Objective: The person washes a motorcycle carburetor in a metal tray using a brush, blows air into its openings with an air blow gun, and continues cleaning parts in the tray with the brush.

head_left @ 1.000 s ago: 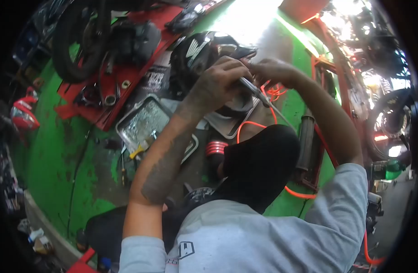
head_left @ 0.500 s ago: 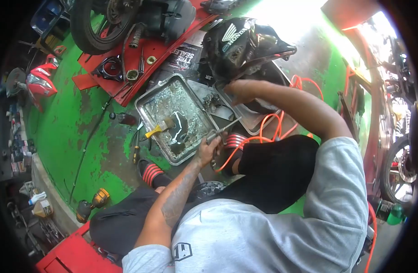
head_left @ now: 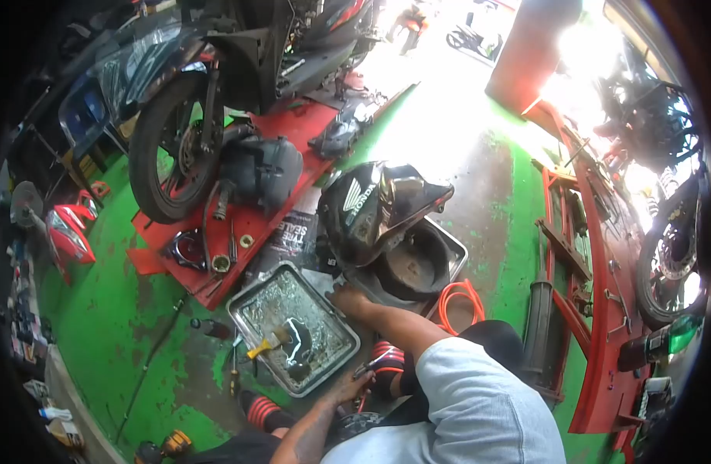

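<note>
My left hand [head_left: 347, 388] is closed around an air blow gun [head_left: 380, 360], its thin nozzle pointing up and right. My right hand [head_left: 352, 300] reaches down beside the right rim of a metal tray [head_left: 342, 334]. Its fingertips are low among small parts on a pale sheet, and I cannot make out whether they grip anything. Shallow liquid covers the tray's bottom. A paintbrush [head_left: 267, 342] with a yellow handle lies in it across the left side. Just beyond my right hand stands a black Honda-marked body part [head_left: 363, 213], above a round dark basin [head_left: 413, 267].
An orange hose [head_left: 461, 303] coils at right. Past the tray, a red lift platform [head_left: 255, 240] carries a motorcycle wheel [head_left: 170, 147] and loose parts. A dark bottle [head_left: 208, 328] and a screwdriver [head_left: 234, 380] lie left of the tray. A red steel frame [head_left: 603, 340] runs along the right.
My view has tilted up, showing more of the motorcycle. My right hand has moved from beneath the Honda-marked part to beside the tray's rim. The left hand keeps the blow gun.
</note>
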{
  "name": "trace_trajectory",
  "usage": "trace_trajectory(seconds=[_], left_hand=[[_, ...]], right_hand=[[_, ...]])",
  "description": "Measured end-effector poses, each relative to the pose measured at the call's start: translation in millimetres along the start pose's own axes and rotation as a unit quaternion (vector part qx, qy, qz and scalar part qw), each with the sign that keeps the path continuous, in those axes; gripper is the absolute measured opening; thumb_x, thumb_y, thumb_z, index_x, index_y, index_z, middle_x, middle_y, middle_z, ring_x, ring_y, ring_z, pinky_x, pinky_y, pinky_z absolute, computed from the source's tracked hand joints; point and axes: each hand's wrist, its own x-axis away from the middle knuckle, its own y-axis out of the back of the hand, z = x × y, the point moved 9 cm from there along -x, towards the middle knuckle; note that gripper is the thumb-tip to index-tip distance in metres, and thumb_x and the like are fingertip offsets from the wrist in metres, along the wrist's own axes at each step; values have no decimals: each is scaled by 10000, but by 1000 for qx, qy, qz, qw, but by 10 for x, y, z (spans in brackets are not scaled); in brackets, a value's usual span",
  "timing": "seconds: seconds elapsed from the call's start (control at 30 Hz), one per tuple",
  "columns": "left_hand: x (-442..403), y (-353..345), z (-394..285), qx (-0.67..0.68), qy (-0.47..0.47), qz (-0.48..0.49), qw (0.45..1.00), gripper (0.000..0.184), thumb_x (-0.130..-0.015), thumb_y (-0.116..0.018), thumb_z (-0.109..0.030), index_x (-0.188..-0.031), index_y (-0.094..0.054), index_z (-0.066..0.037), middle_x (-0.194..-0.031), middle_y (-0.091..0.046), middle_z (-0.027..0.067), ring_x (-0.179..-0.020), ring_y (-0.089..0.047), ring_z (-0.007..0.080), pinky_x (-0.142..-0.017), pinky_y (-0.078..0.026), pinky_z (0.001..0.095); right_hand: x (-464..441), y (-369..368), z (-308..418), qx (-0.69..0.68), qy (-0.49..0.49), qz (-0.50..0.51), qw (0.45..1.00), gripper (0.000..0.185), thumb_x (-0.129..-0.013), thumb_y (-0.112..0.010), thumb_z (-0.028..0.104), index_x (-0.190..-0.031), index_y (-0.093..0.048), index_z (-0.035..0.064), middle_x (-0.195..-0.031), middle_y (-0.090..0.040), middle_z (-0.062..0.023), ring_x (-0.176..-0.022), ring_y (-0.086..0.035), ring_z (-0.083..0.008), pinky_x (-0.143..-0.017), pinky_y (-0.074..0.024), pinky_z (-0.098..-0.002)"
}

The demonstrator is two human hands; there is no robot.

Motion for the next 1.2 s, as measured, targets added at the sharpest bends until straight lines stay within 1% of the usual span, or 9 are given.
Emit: trace_trajectory(seconds=[0.1, 0.27, 0.43, 0.53, 0.57, 0.7, 0.9, 0.97, 1.2], left_hand=[[33, 95, -75, 7, -50, -1, 999, 312, -1098, -554, -317, -1206, -663, -46, -1106, -708, 58, -973, -673, 145, -839, -589, 321], [250, -132, -836, -111, -52, 7, 992, 527, -1079, -592, -332, -1552, -438, -156, -1170, -720, 81, -1014, -674, 153, -837, -571, 343], [258, -264, -1649, -236, -199, -24, 951, 510, -1042, -635, -332, -1507, -517, -159, -1188, -719, 214, -1127, -701, 322, -944, -538, 387], [425, -314, -2479, -224, -437, -91, 866, 385, -1045, -618, -193, -1386, -596, -16, -1136, -748, 152, -1162, -694, 265, -1011, -522, 390], [366, -278, -2627, -204, -386, -76, 897, 374, -1045, -615, -186, -1379, -601, -19, -1113, -752, 125, -1105, -698, 229, -981, -533, 374], [680, -290, -3447, -60, -343, -97, 932, 359, -1055, -603, -179, -1386, -604, -40, -1015, -752, 38, -871, -669, 104, -793, -539, 274], [786, -262, -3930, -53, -406, -199, 890, 405, -1041, -637, -186, -1386, -586, 19, -1008, -743, 159, -928, -730, 177, -779, -574, 342], [759, -227, -3977, -80, -433, -239, 866, 375, -1059, -624, -200, -1387, -596, -19, -850, -685, 32, -756, -632, 83, -687, -531, 264], [658, -87, -3960, -16, -370, -188, 910, 369, -1063, -626, -214, -1379, -608, -24, -823, -664, 22, -781, -633, 86, -732, -530, 257]], right_hand=[[116, 108, -35, 10, 0, -29, 1000, 524, -916, -664, 200, -1422, -548, 133, -1336, -613, -221, -1160, -660, -423, -897, -579, -544], [903, 817, -36, 27, 25, 158, 987, 914, -693, -882, 518, -1430, -544, 95, -1226, -701, -179, -1108, -707, -362, -894, -582, -470], [1705, 1960, -801, -303, -123, 148, 933, 810, -735, -824, 587, -1341, -657, 77, -1135, -741, -144, -964, -740, -288, -742, -619, -416], [1975, 2382, -1369, -598, -83, 2, 797, 566, -930, -659, 519, -1374, -638, 167, -1291, -674, -69, -1007, -714, -257, -725, -640, -432], [2167, 2415, -1573, -657, -189, -57, 728, 546, -951, -643, 536, -1385, -622, 204, -1297, -663, -59, -1082, -685, -234, -765, -629, -434], [2224, 2495, -1914, -817, -7, -217, 534, 580, -1033, -508, 507, -1408, -580, 70, -1293, -686, -123, -1106, -711, -240, -971, -590, -441], [2252, 2365, -2021, -789, 2, -265, 555, 623, -1027, -516, 519, -1449, -550, 63, -1314, -683, -100, -1127, -691, -199, -960, -588, -405], [2247, 2299, -2040, -768, -23, -249, 589, 621, -1029, -518, 521, -1455, -542, 69, -1298, -683, -90, -1124, -682, -186, -947, -593, -408], [2345, 2124, -2115, -785, -73, -232, 570, 545, -986, -636, 462, -1410, -550, 129, -1211, -713, -56, -1079, -692, -189, -885, -602, -445]])
